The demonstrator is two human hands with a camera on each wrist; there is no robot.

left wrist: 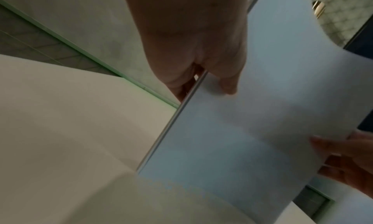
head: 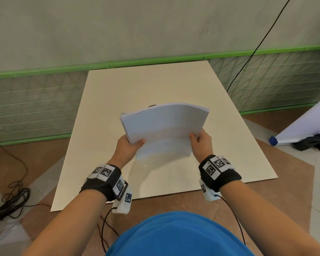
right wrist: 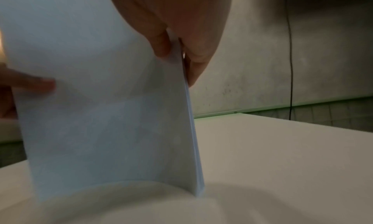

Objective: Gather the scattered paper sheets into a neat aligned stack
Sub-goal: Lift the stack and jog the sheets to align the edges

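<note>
Head: left hand (head: 130, 147) and right hand (head: 201, 143) pinching the paper stack (head: 164, 130) upright mid-board (head: 155, 85).
Left wrist: thumb (left wrist: 228, 85) clamped on the sheets.
Right wrist: lower edge resting on the board, bowed. Squaring step, likely; next, tapping edges flush.

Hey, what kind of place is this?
Probably an indoor recording setup: a pale board on brown floor sheeting, loose cables, and a bare wall.

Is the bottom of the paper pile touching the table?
Touching. In the right wrist view the paper stack's bottom edge stands on the table, with no gap showing.
</note>
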